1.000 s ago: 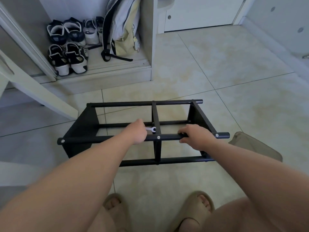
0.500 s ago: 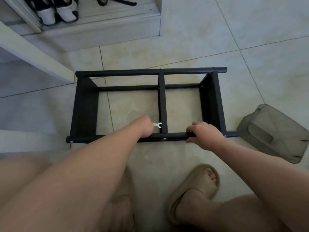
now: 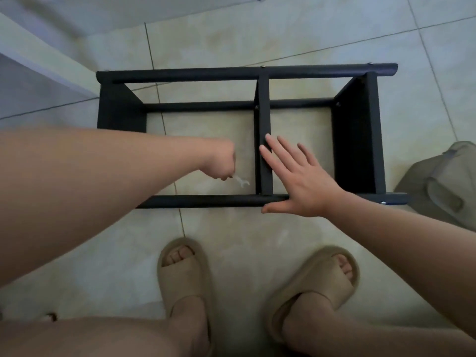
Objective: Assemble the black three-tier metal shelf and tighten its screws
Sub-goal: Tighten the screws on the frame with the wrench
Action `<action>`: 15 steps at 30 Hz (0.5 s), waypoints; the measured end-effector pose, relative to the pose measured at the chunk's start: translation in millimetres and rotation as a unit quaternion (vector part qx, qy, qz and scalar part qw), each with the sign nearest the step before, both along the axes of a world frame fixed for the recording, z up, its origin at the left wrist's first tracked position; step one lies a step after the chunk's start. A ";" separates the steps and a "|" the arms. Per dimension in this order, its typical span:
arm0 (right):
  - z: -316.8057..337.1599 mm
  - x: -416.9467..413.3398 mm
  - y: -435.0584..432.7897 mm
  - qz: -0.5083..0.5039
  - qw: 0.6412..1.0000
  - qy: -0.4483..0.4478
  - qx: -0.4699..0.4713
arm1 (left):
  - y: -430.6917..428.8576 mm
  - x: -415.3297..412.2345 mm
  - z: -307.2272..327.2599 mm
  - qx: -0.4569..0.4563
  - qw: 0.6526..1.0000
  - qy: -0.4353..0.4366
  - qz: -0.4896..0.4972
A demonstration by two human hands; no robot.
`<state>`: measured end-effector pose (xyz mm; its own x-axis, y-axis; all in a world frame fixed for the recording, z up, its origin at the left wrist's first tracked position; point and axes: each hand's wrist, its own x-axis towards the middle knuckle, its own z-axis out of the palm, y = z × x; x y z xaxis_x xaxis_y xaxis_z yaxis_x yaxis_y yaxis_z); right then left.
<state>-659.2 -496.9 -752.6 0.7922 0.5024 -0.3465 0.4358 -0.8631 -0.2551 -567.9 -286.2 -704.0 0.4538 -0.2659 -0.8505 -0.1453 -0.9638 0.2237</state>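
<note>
- Fingers point(image 3: 288, 153) of the right hand point(image 3: 306, 184) spread flat, tips over the black middle crossbar point(image 3: 265, 124), thumb along the near tube point(image 3: 206, 200); nothing gripped.
- Left hand point(image 3: 221, 163) curled into a fist at frame centre, closed on a small silvery wrench point(image 3: 240, 181) whose open end pokes out below the knuckles, toward the lower right.
- Wrench head hanging in the left bay, just beside the crossbar and above the near tube; contact with either not clear.
- Black metal shelf point(image 3: 358, 140) lying on its side on the tiled floor point(image 3: 206, 47), across the middle of the frame, two long tubes running left to right, solid end panels at both sides.
- Small screw head point(image 3: 383, 202) at the right end of the near tube.
- Tan slides point(image 3: 184, 274) on both feet in the lower part of the frame, short of the shelf.
- Olive-grey bag point(image 3: 443, 186) at the right edge, near the shelf's end.
</note>
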 end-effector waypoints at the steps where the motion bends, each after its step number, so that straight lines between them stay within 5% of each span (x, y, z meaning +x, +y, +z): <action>1: -3.5 0.5 0.4 0.013 1.000 -0.007 0.004 | 2.1 1.4 -8.8 -0.025 0.999 0.020 0.018; 8: -15.4 -0.8 1.9 0.034 0.998 -0.047 0.011 | 15.1 -13.0 -49.3 -0.179 0.967 0.054 0.173; 15: -19.8 -0.3 0.5 0.031 0.996 -0.075 0.036 | 23.5 -22.9 -63.9 -0.259 0.942 0.074 0.201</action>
